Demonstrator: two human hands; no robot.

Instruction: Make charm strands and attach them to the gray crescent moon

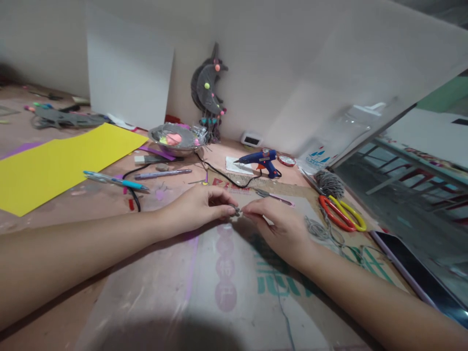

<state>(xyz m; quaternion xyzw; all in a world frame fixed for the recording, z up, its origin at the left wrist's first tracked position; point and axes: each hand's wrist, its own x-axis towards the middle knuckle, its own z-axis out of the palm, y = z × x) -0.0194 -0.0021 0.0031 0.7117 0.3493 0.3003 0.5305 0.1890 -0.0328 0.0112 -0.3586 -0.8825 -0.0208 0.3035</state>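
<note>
Over the cardboard sheet, my left hand (201, 207) pinches a small dark grey piece (237, 211) between thumb and index finger. It is too small to tell its kind. My right hand (280, 222) meets it from the other side, thumb and index fingertip pressed together at the piece's edge; whatever they grip is hidden. Beneath both hands lies printed cardboard (252, 307), partly covered by a clear plastic sheet. Just beyond the fingers rests a small pink-handled tool with a grey tip (274, 196).
Behind stand a blue glue gun (261, 157), a metal bowl (175, 138) and a grey crescent ornament (210, 90). Scissors (340, 213), grey yarn (329, 184), loose strands and a phone (417, 268) lie right. Yellow paper (69, 163) and pens (115, 181) lie left.
</note>
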